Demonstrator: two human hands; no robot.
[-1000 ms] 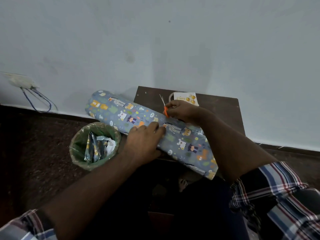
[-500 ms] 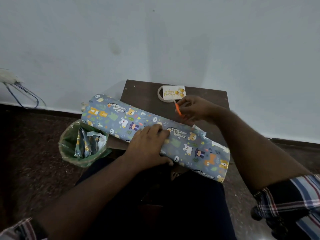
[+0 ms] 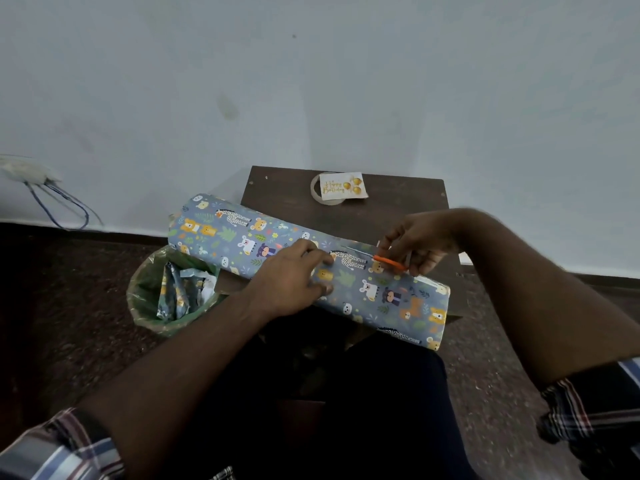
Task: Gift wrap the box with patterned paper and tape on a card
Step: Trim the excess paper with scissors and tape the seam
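The box in patterned paper point(image 3: 308, 268) lies slantwise across the near edge of the small brown table point(image 3: 398, 209), and the left hand point(image 3: 294, 282) rests flat on its middle, fingers straight and together, pressing the paper down. Just beyond those fingertips the right hand point(image 3: 420, 245) pinches the orange-handled scissors point(image 3: 384, 260), blades lying on the paper. Farther off — past the right hand — the birthday card point(image 3: 343, 186) sits on a tape roll point(image 3: 317, 192); a green-lined bin point(image 3: 166, 292) stands beside the left wrist.
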